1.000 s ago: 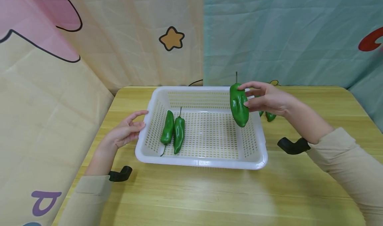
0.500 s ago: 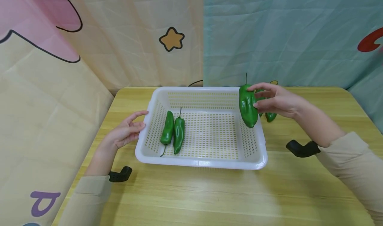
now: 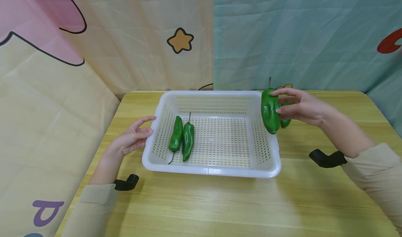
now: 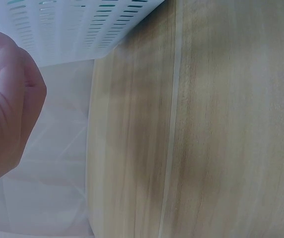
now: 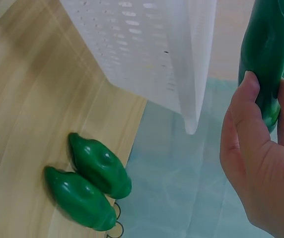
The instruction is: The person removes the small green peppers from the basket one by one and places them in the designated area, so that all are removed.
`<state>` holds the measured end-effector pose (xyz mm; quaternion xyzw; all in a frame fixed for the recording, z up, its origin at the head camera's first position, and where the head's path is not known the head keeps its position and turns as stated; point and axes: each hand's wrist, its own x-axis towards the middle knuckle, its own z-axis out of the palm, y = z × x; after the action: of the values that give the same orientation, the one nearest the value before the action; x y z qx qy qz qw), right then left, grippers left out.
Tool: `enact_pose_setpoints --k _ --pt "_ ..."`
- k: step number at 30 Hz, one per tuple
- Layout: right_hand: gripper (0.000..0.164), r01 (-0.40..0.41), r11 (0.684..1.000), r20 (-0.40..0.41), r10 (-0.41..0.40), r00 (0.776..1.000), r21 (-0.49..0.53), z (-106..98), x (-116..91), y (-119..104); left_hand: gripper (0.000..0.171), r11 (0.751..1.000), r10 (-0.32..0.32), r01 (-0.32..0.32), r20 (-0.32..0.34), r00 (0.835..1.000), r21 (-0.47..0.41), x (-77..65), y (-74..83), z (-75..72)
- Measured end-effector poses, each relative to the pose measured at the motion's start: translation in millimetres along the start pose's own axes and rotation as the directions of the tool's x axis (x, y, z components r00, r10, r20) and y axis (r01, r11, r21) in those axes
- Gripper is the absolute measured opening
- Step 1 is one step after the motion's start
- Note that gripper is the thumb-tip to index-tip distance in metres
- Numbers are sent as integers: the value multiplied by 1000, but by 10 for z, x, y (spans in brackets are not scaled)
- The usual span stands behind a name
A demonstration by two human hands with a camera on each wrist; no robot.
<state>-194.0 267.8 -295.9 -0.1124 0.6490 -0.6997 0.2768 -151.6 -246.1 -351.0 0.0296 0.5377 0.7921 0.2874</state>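
Note:
A white plastic basket (image 3: 220, 172) with slotted walls stands on the table. My left hand (image 3: 130, 137) grips its left rim between thumb and fingers. In the left wrist view the hand (image 4: 13, 99) reaches up to the basket wall (image 4: 77, 29). Two slim green peppers, one (image 3: 176, 134) stem down and one (image 3: 188, 142) stem up, lie side by side in the basket's left part. My right hand (image 3: 298, 106) pinches a larger green pepper (image 3: 270, 111), stem upward, over the basket's right rim. Its thumb and fingers also show around the pepper (image 5: 268, 44) in the right wrist view.
Two plump green peppers (image 5: 100, 166) lie together on the table right of the basket; in the head view the held pepper and right hand partly hide them. A wooden table (image 3: 201, 205) runs back to printed curtains (image 3: 282, 38). Black wrist mounts (image 3: 326, 158) stick out from both sleeves.
My right hand has moved rightward with the large green pepper, from above the basket's inside to its right rim. The left hand, the basket and the two slim peppers have stayed put.

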Motion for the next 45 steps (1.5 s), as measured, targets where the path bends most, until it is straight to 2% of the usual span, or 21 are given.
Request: enact_pose_setpoints --k 8,16,27,45 --pt "44 10 1000 -40 -10 999 3 -121 -86 80 39 1000 -2 2 7 1000 -10 6 12 1" --pt "47 7 999 -57 -4 998 54 -274 -203 180 39 1000 -8 8 7 1000 -3 14 14 -6" --pt "48 3 999 -106 2 994 43 -446 -355 313 39 1000 -6 7 5 1000 -13 13 4 -2" --pt "49 10 990 -130 8 992 138 -624 -524 585 38 1000 -2 2 0 1000 -31 -9 4 9"
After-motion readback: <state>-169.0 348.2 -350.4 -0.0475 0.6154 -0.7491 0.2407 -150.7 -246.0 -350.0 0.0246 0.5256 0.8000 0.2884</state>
